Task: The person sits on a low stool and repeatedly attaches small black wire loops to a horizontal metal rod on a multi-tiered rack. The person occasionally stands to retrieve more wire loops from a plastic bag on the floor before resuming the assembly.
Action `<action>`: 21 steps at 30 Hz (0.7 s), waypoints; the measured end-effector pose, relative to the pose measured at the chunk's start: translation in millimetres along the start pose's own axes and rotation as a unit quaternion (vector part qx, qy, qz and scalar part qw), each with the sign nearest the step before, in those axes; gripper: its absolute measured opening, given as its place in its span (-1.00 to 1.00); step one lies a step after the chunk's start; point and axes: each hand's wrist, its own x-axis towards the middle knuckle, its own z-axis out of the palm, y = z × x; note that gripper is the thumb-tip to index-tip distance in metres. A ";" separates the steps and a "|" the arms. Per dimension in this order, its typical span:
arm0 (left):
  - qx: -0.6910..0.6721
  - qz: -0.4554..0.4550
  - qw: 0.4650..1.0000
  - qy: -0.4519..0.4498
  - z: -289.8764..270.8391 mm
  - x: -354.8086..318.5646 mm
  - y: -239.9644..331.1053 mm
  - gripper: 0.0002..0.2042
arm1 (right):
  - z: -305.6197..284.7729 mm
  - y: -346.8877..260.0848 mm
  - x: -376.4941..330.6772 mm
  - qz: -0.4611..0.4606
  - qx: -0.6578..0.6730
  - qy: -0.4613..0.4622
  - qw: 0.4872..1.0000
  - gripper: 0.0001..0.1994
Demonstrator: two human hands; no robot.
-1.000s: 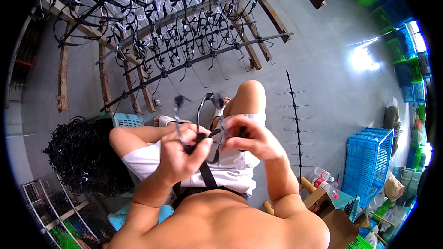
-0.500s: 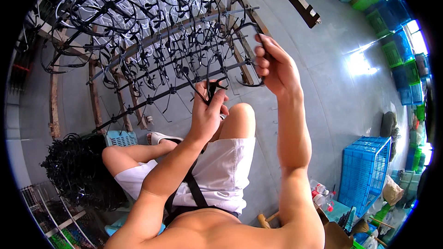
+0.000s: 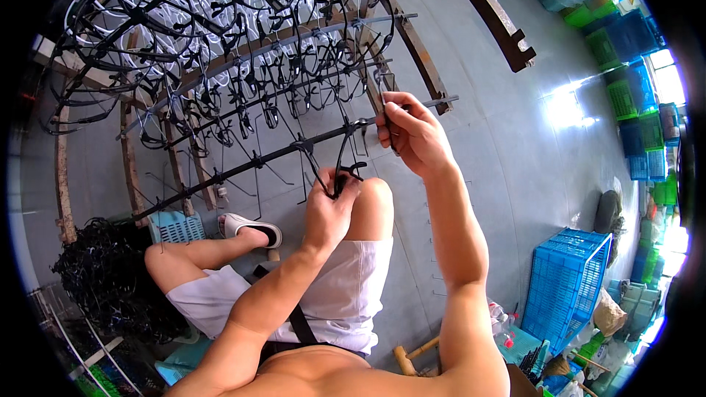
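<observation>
My left hand (image 3: 331, 202) is closed around a bundle of black curved plastic pieces (image 3: 343, 176), whose thin looped ends stick up above the fingers. At the right end of the lowest rack bar (image 3: 276, 153), my right hand (image 3: 416, 136) pinches another dark, thin curved piece (image 3: 384, 87) between thumb and fingers. Part of that piece is hidden by the palm. Its exact kind cannot be made out. Thin wire hooks stick out from the bar. Many similar black looped pieces (image 3: 184, 15) hang on the rack bars beyond, with white ones behind them.
A heap of black pieces (image 3: 99, 272) lies left of my bent leg, by a light blue basket (image 3: 176, 227). On the right stand a blue crate (image 3: 562, 287) and stacked blue and green bins (image 3: 625, 66). A wooden-handled mallet (image 3: 404, 360) lies near my right hip.
My right hand has come down and left with its piece, to the end of the lowest bar. The left hand has dropped slightly, still holding its bundle. The view has shifted a little.
</observation>
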 end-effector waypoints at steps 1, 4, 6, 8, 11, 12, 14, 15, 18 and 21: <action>-0.026 -0.011 1.000 -0.013 0.1 -2.8 -0.2 -0.88 | 0.3 -3.7 -6.1 -0.008 0.002 -0.002 1.000 -0.83; -0.065 -0.030 0.997 -0.015 2.5 -4.7 9.0 -0.88 | -3.3 -8.8 -10.7 -0.016 0.013 -0.011 1.000 -0.84; -0.075 -0.027 0.997 -0.009 2.3 -3.9 8.8 -0.87 | -2.7 -8.6 -8.9 -0.015 0.020 -0.015 1.000 -0.84; -0.103 -0.016 0.995 -0.001 3.4 -4.0 8.2 -0.87 | 1.3 -10.2 -6.2 -0.015 -0.001 -0.004 1.000 -0.85; -0.092 -0.009 0.996 0.016 4.2 -3.5 11.6 -0.88 | 2.8 -12.8 -4.6 -0.014 -0.025 -0.009 1.000 -0.85; -0.102 -0.011 0.995 0.015 4.9 -4.0 12.4 -0.88 | 2.2 -12.3 -3.5 -0.014 -0.023 -0.013 1.000 -0.85; -0.111 -0.011 0.994 0.013 5.6 -4.1 12.8 -0.87 | 1.1 -12.1 -0.8 -0.009 -0.015 -0.016 1.000 -0.85; -0.111 -0.010 0.994 0.013 5.8 -3.4 12.1 -0.86 | 0.6 -12.4 1.3 -0.004 -0.008 -0.015 1.000 -0.85; -0.103 -0.013 0.995 0.012 5.7 -3.7 12.9 -0.86 | 0.8 -11.5 3.4 -0.003 -0.009 -0.005 1.000 -0.84; -0.084 -0.016 0.996 0.016 5.2 -3.5 10.6 -0.85 | 1.4 -9.6 8.7 -0.008 -0.026 -0.009 1.000 -0.83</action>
